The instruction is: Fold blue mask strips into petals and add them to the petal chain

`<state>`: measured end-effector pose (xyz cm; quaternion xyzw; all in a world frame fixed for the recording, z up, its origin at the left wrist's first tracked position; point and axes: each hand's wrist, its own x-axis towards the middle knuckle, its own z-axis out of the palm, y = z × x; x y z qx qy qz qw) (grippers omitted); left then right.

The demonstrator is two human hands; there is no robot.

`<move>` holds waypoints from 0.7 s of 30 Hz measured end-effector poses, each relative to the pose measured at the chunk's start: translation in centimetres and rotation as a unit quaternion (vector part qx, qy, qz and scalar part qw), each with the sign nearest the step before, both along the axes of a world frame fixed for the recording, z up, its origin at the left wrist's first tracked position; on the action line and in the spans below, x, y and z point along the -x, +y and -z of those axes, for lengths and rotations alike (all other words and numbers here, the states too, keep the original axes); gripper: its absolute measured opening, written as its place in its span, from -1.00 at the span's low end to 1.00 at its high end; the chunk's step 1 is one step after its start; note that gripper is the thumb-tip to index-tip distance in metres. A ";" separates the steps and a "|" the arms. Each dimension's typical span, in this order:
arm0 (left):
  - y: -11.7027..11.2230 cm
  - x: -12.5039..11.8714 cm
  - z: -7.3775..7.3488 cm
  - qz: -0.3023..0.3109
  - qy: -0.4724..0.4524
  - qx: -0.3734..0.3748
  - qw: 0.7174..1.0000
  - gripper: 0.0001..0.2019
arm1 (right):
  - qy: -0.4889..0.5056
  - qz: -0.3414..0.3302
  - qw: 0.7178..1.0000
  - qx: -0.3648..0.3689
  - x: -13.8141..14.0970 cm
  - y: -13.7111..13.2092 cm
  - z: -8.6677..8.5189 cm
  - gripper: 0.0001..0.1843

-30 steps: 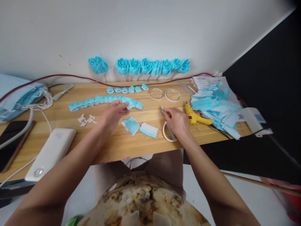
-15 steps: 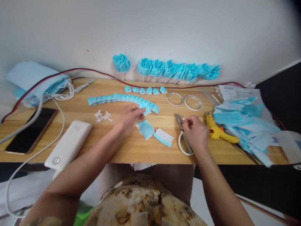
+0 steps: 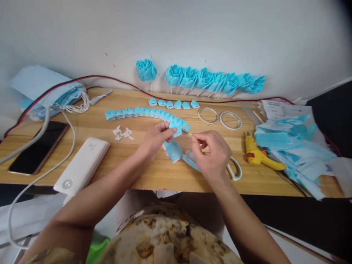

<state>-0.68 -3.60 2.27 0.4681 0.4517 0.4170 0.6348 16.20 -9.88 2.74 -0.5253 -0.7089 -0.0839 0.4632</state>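
Note:
My left hand (image 3: 159, 135) pinches a small light-blue fabric piece (image 3: 175, 130) at the right end of a curved row of folded blue petals (image 3: 137, 112). Close by on the right, my right hand (image 3: 210, 152) is closed, with the pale tip of a thin stick (image 3: 189, 134) poking out toward that piece. Below the hands lie a blue fabric square (image 3: 173, 151) and a blue-and-white strip (image 3: 189, 161), partly covered by my right hand. The scissors (image 3: 235, 169) show mostly their white handle; my right hand hides the rest.
Blue fabric flowers (image 3: 203, 79) on sticks lean along the wall behind several loose petals (image 3: 169, 104). Two tape rolls (image 3: 230, 120), a yellow glue gun (image 3: 258, 154) and blue scraps (image 3: 291, 135) lie rightward. Leftward are white bits (image 3: 123, 133), a power bank (image 3: 82, 165) and a phone (image 3: 40, 146).
My right hand has moved left from beside the scissors toward my left hand, bringing the thin stick close to the blue piece. The left hand keeps its pinch. The whole view has shifted slightly.

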 end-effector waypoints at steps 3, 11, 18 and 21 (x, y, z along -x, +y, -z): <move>-0.2 -0.1 -0.1 0.000 0.021 -0.026 0.999 -0.84 | -0.025 -0.003 1.000 -0.006 1.3 0.6 0.3 -0.85; -0.4 -0.4 0.0 -0.006 0.038 -0.075 0.996 -0.86 | -0.053 0.022 0.998 -0.021 1.8 1.1 1.2 -0.84; -0.4 -0.5 0.2 -0.023 0.044 -0.082 0.995 -0.85 | -0.083 0.038 0.995 -0.051 2.2 1.4 1.1 -0.81; -0.4 -0.5 0.3 -0.023 0.038 -0.082 0.996 -0.85 | -0.096 0.044 0.993 -0.060 2.3 1.6 1.2 -0.81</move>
